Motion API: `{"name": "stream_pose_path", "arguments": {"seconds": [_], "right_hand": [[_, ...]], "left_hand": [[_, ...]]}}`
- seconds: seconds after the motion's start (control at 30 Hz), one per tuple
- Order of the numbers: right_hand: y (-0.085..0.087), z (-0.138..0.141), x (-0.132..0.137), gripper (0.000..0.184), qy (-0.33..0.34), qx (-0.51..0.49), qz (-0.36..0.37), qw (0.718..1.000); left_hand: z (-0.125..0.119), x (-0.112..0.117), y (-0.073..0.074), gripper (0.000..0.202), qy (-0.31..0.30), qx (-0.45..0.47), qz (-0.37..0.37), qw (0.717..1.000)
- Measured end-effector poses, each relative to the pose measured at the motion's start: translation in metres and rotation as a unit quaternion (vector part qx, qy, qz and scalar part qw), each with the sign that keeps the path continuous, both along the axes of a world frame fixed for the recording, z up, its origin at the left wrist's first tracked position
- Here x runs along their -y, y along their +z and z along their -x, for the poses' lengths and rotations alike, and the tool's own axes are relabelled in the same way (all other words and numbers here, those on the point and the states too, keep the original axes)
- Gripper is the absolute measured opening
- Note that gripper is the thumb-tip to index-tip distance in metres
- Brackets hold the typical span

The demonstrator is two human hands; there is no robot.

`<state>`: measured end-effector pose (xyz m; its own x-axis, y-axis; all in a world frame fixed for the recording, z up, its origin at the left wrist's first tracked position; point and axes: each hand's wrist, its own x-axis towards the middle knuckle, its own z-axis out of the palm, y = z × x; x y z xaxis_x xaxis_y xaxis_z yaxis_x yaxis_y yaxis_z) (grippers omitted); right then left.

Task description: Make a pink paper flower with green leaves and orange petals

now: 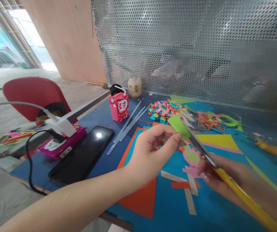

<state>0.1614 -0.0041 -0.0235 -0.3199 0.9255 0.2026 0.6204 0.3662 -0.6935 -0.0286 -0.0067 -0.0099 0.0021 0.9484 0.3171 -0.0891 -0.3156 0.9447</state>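
Note:
A small strip of green paper (175, 124) is pinched between the thumb and fingers of my left hand (153, 141). My right hand (247, 177) is closed around yellow-handled scissors (225, 178), whose metal blades reach up to the right edge of the green strip. Below the hands lies a pink paper flower with a green centre (192, 157), partly covered. Loose beige strips (190, 201) and an orange strip (182, 185) rest on the blue paper (169, 206) in front of me.
Fringed paper pieces (163, 109) and thin scraps (208, 119) are piled behind my hands. On the left are a red drink box (119, 108), clear sticks (128, 124), a black phone (82, 154) and a purple power strip (63, 145) with cables. Perforated metal (164, 32) bounds the table's back.

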Motion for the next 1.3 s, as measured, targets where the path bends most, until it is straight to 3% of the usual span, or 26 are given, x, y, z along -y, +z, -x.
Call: {"name": "stream_pose_path", "arguments": {"seconds": [0.13,0.3,0.57,0.9,1.1,1.3], "right_hand": [[0.004,0.002,0.001,0.014,-0.024,-0.024,0.013,0.999],[0.002,-0.004,0.0,0.014,0.023,0.014,0.019,0.999],[-0.001,-0.012,0.0,0.016,0.025,0.01,0.061,0.998],[-0.007,-0.008,0.003,0.017,0.01,0.015,0.022,1.0],[0.002,-0.007,0.005,0.012,0.045,0.033,-0.058,0.997],[0.002,-0.006,0.005,0.018,0.028,0.018,-0.018,0.999]], "left_hand": [[0.0,-0.001,0.0,0.014,-0.003,0.008,-0.006,1.0],[0.0,-0.001,0.001,0.014,0.005,-0.004,-0.004,1.0],[0.001,-0.002,0.001,0.015,0.006,-0.007,-0.003,1.0],[0.0,0.0,0.003,0.014,0.011,-0.008,-0.04,0.999],[0.0,0.002,0.004,0.012,0.026,-0.019,-0.079,0.996],[0.001,0.002,0.003,0.013,0.025,-0.024,-0.082,0.996]]}}
